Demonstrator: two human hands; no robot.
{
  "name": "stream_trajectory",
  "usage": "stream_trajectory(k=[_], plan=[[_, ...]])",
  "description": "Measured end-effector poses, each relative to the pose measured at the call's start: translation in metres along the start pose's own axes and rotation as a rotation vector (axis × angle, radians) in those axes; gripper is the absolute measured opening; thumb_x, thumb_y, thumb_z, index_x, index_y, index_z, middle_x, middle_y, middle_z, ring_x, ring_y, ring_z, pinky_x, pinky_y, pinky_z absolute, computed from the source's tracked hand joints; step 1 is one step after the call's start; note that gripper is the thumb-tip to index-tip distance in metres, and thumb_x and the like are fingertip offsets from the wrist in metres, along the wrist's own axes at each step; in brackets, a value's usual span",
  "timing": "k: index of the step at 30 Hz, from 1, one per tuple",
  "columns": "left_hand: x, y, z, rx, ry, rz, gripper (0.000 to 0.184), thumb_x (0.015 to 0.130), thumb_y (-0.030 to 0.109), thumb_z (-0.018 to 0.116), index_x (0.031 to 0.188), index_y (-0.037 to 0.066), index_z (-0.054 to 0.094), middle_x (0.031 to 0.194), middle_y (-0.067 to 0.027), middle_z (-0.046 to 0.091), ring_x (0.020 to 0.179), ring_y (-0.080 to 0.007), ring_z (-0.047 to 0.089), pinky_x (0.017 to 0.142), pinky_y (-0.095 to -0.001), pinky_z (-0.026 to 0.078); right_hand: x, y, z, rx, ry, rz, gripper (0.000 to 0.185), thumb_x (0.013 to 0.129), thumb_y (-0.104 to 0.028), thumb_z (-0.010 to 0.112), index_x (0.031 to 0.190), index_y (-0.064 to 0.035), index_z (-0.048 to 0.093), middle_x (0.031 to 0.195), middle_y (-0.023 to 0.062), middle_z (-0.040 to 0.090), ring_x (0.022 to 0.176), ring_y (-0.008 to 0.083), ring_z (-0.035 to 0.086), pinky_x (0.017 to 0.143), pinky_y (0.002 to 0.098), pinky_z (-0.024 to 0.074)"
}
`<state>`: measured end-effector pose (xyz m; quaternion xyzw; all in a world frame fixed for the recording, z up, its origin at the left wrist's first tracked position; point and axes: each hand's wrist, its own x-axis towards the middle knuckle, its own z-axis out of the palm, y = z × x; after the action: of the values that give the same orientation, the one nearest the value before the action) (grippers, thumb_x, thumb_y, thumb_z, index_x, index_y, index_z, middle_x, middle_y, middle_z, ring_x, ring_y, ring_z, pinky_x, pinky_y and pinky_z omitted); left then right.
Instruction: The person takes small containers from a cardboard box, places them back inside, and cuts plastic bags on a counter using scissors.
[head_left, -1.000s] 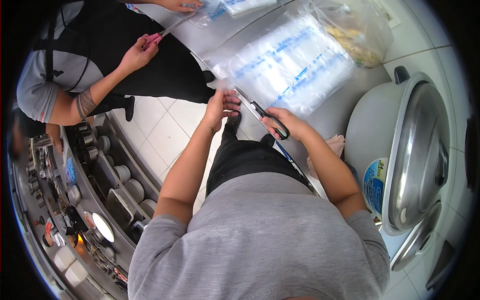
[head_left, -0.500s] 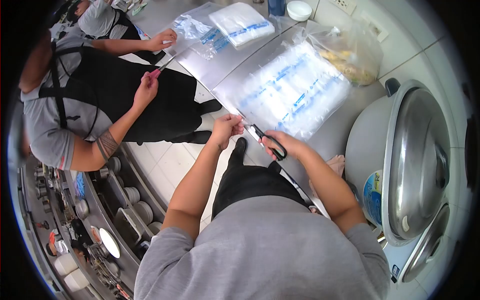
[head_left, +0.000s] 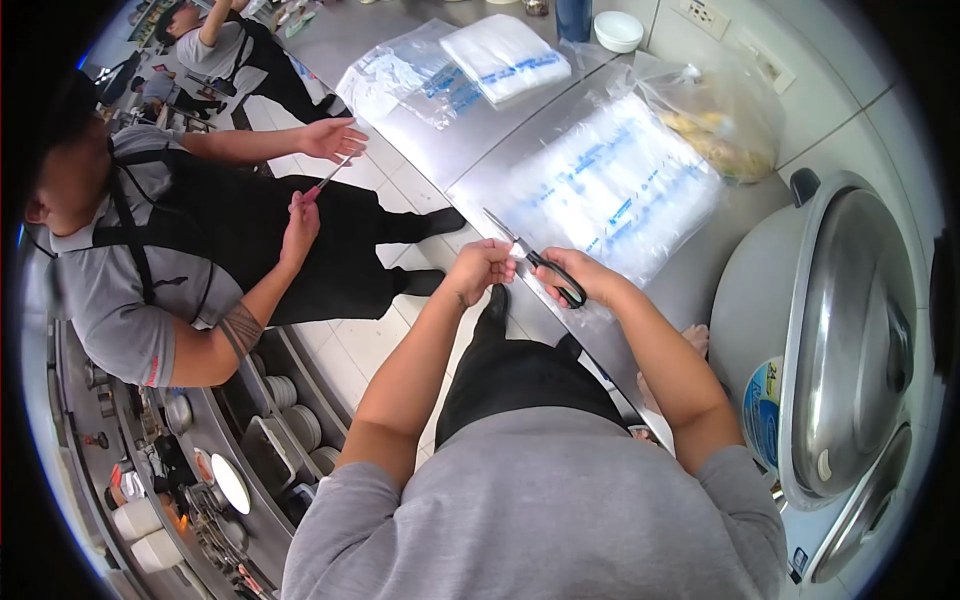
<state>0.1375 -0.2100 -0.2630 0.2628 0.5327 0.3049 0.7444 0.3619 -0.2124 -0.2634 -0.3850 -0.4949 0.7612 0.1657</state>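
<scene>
My right hand [head_left: 590, 280] grips a pair of black-handled scissors [head_left: 536, 259] by the loops. Their blades point away from me, over the counter's front edge. Close beside the blades, my left hand [head_left: 484, 268] is closed in a pinch, with a small whitish piece [head_left: 516, 253] at the fingertips; its kind is unclear. Just beyond both hands lies a stack of clear plastic bags [head_left: 625, 190] with blue print, flat on the steel counter [head_left: 478, 192].
A second folded bag stack [head_left: 505, 58] and loose plastic [head_left: 400, 80] lie farther back. A bag of yellowish food [head_left: 720, 130] leans by the wall. A large lidded pot [head_left: 765, 290] stands right. At left, a co-worker holds pink-handled scissors [head_left: 318, 188]. Shelves hold dishes [head_left: 295, 425].
My view has shifted slightly; my hands keep their pinch and scissor grip. The co-worker's far hand has left the counter edge and now opens beside the pink-handled scissors.
</scene>
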Motion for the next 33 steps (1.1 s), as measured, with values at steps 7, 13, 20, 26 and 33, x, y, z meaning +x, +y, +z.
stream_trajectory(k=[7,13,20,26,33], plan=[[0.006,0.000,-0.008,-0.047,-0.069,-0.083,0.013,0.090,0.012,0.050,0.090,0.001,0.057,0.075,-0.0060,0.061,0.067,-0.0177,0.059,0.067,-0.0315,0.050,0.012,-0.010,-0.007,-0.088,-0.015,-0.032,0.045,0.088,-0.045,0.066,0.101,-0.0024,0.057,0.061,0.0017,0.055,0.049,0.0110,0.053,0.046,0.0258,0.0423],[0.005,0.015,-0.025,0.018,-0.152,-0.209,0.039,0.091,0.045,0.055,0.098,0.006,0.059,0.080,-0.0041,0.061,0.075,-0.0180,0.060,0.070,-0.0330,0.049,0.025,-0.022,-0.011,-0.166,-0.035,0.002,0.045,0.089,-0.045,0.065,0.101,-0.0026,0.057,0.061,0.0019,0.056,0.049,0.0111,0.054,0.046,0.0263,0.0424],[-0.003,0.037,-0.027,0.183,0.288,0.142,0.061,0.090,0.065,0.047,0.110,0.007,0.053,0.092,-0.0074,0.060,0.081,-0.0199,0.061,0.072,-0.0361,0.049,0.024,-0.026,-0.008,-0.161,-0.037,0.057,0.035,0.092,-0.038,0.063,0.102,-0.0051,0.057,0.062,-0.0003,0.054,0.050,0.0090,0.053,0.048,0.0235,0.0430],[-0.004,0.038,-0.017,-0.327,0.283,0.154,0.077,0.088,0.077,0.025,0.097,0.005,0.053,0.078,-0.0067,0.058,0.075,-0.0212,0.062,0.073,-0.0386,0.051,0.025,-0.022,-0.007,-0.141,-0.038,0.048,0.034,0.093,-0.037,0.063,0.102,-0.0048,0.057,0.062,-0.0007,0.054,0.050,0.0085,0.052,0.048,0.0233,0.0417],[0.004,0.027,-0.022,0.013,0.326,0.268,0.017,0.092,0.020,0.064,0.087,0.005,0.058,0.071,0.0003,0.058,0.064,-0.0105,0.057,0.064,-0.0251,0.049,0.024,-0.023,-0.010,-0.171,-0.048,0.030,0.047,0.088,-0.047,0.065,0.102,-0.0035,0.058,0.062,0.0009,0.056,0.049,0.0107,0.054,0.046,0.0253,0.0413]])
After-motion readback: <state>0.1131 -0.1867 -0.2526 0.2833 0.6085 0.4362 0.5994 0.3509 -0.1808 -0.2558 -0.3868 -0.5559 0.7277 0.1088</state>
